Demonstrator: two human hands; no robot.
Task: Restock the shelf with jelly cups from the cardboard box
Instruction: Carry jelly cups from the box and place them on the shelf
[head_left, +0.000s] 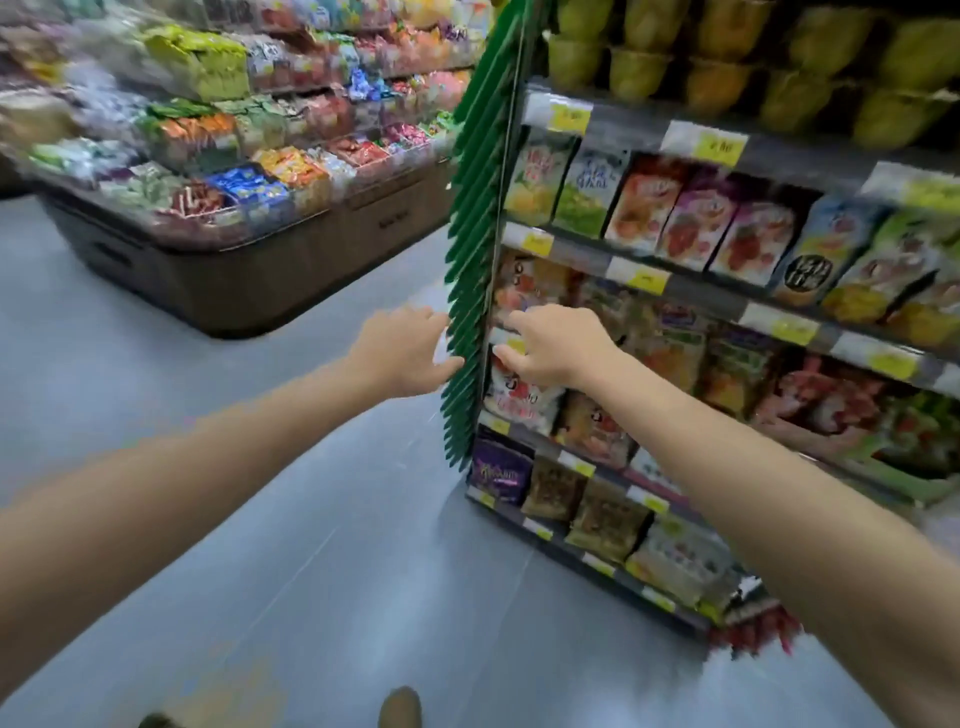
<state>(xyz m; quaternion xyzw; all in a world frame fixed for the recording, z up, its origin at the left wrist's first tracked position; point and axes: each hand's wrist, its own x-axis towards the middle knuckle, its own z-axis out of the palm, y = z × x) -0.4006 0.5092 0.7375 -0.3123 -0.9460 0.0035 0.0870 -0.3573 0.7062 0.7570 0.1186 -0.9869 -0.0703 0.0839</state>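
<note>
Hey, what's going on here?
A person in a shop aisle stretches both arms toward the end of a snack shelf. The left hand and right hand are open and hold nothing. The top tier already holds jelly cups; no cardboard box is in view.

Green fringe (478, 260) edges the shelf (639, 270); yellow price tags (719, 147); grey floor (363, 545).
</note>
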